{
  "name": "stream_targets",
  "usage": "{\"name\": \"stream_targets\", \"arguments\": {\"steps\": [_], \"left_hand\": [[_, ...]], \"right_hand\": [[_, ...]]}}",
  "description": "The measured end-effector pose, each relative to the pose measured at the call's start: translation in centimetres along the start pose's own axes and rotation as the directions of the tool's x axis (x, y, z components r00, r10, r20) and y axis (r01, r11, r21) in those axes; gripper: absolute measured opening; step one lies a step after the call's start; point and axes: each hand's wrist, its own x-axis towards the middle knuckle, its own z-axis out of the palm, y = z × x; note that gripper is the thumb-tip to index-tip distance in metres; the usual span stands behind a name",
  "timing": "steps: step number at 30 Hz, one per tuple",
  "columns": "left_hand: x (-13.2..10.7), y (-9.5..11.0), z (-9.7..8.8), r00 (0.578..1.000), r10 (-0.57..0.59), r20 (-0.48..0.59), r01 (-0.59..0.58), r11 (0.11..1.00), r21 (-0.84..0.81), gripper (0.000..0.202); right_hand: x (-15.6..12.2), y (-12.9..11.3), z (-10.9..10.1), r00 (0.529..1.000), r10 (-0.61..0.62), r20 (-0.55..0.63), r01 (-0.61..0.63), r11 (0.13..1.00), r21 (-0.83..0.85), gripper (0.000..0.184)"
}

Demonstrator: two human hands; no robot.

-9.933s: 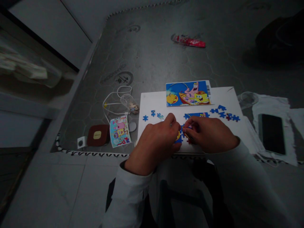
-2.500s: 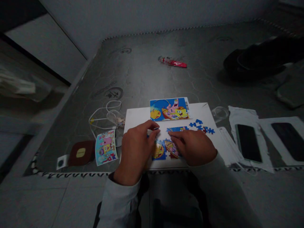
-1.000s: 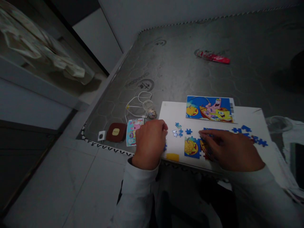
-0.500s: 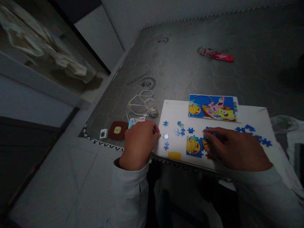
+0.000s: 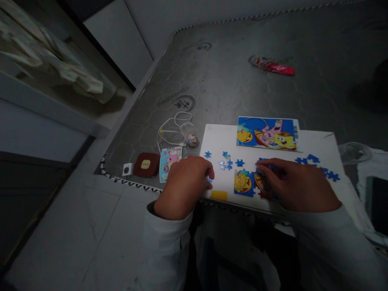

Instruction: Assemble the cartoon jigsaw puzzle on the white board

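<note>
The left hand is over the near left edge of a white board, its fingers curled down toward the thumb. A blue piece shows at the fingertips; I cannot tell whether it is pinched or just touched.

The right hand has index finger and thumb drawn close together above the top edge of the joined pieces, covering their right part. Whether it pinches anything is hidden. The joined part lies flat on the board, with a burger at its left end.

A lone piece lies just above the burger, a small cluster to its left, and another group beyond the right hand. A yellow slip lies at the board's near edge. The picture card rests on the far part.

Left of the board, on a grey mat, are a sticker sheet and a brown case.
</note>
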Motion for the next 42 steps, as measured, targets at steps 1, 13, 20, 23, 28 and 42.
{"name": "stream_targets", "arguments": {"steps": [1,13,20,23,28,42], "left_hand": [[0.0,0.1,0.0,1.0,-0.003,-0.006,0.003,1.0,-0.001,0.018],[0.8,2.0,0.5,0.999,0.013,-0.051,-0.015,0.999,-0.043,0.016],[0.4,2.4,-0.1,0.997,-0.012,-0.076,0.012,1.0,-0.007,0.015],[0.1,2.6,-0.5,0.997,-0.054,-0.055,0.054,0.998,0.014,0.02],[0.3,3.0,-0.4,0.997,-0.065,-0.049,0.067,0.997,0.041,0.017],[0.8,3.7,-0.3,0.98,0.169,-0.105,-0.19,0.952,-0.239,0.01]], "right_hand": [[0.0,0.0,-0.1,1.0,0.008,-0.009,-0.008,1.0,0.005,0.036],[-0.6,1.0,-1.5,0.995,0.1,-0.03,-0.1,0.995,-0.008,0.033],[-1.2,2.2,-3.2,0.96,0.269,-0.074,-0.266,0.963,0.051,0.036],[-1.5,3.1,-3.6,0.961,0.258,-0.096,-0.255,0.966,0.037,0.037],[-1.6,3.5,-3.9,0.957,0.263,-0.119,-0.26,0.965,0.04,0.033],[-0.8,1.5,-2.6,0.994,0.106,-0.035,-0.096,0.972,0.213,0.027]]}}
